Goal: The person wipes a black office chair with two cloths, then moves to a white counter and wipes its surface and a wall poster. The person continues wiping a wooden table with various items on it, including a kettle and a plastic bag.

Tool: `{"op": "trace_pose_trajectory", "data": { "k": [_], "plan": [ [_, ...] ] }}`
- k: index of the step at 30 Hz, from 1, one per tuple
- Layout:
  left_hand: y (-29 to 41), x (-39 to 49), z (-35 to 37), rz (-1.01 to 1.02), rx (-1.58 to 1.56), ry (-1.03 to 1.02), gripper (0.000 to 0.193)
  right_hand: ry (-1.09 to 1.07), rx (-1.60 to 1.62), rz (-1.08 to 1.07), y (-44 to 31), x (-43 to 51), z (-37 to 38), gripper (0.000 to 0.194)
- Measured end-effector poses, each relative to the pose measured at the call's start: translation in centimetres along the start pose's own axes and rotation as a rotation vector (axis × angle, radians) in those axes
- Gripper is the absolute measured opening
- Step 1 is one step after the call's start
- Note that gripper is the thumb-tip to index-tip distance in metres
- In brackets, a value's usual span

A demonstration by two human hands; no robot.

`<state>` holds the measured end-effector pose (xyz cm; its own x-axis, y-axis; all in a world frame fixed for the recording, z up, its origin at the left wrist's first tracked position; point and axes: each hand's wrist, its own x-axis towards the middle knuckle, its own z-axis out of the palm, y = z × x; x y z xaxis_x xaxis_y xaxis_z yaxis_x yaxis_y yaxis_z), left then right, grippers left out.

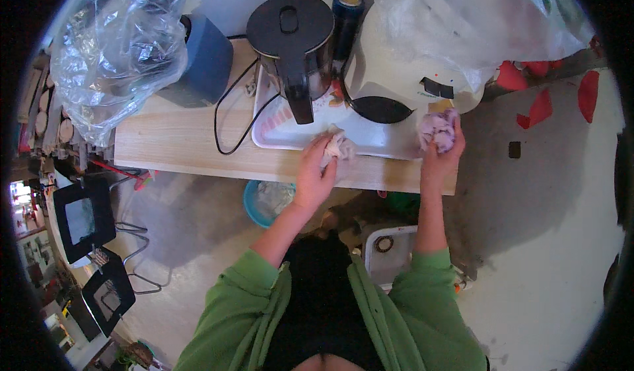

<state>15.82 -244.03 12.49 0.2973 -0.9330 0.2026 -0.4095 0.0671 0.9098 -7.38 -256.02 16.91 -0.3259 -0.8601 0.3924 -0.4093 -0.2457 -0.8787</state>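
Observation:
My left hand [317, 169] holds a crumpled pale cloth [339, 146] at the front rim of a white tray [297, 144]. In my right hand [447, 154] is a crumpled purple-and-white cloth [438, 130], near the tray's right end and in front of a white rounded appliance [416, 68]. On the tray stands a kettle [292, 39] with a dark lid, its handle turned towards me. A black ladle or spoon [381, 109] lies over the tray between the kettle and my right hand. Behind it stands a dark bottle [346, 24].
The wooden table [198, 153] also bears a blue container [205, 64], partly under clear plastic [119, 59], and a black cable [216, 118]. More plastic [455, 19] covers the appliance. Below are a blue basin [252, 210] and a white bin [369, 252]; chairs [106, 212] stand left.

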Motion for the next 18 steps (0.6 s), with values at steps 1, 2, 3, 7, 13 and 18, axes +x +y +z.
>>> {"op": "trace_pose_trajectory", "data": {
  "k": [1,2,3,7,13,18],
  "plan": [
    [-0.2,-0.1,-0.4,0.049,0.051,0.006,0.052,-0.121,-0.142,-0.191,1.4,-0.1,0.4,0.067],
    [-0.5,-0.2,-0.7,0.039,0.07,-0.03,0.053,-0.206,-0.278,-0.306,2.6,-0.1,1.0,0.068],
    [-0.7,-0.3,-1.0,0.038,0.085,-0.053,0.055,-0.276,-0.407,-0.414,3.6,-0.2,1.6,0.07],
    [-1.1,-0.5,-1.3,0.146,0.222,-0.182,0.06,-0.44,-0.598,-0.29,4.3,-1.6,6.0,0.068],
    [-1.5,-0.2,-0.9,0.119,0.225,-0.183,0.061,-0.454,-0.502,-0.422,2.4,-4.5,10.4,0.063],
    [-1.3,0.3,-1.1,0.099,0.253,-0.215,0.058,-0.536,-0.375,-0.297,4.0,-2.2,6.7,0.054]
  ]
}}
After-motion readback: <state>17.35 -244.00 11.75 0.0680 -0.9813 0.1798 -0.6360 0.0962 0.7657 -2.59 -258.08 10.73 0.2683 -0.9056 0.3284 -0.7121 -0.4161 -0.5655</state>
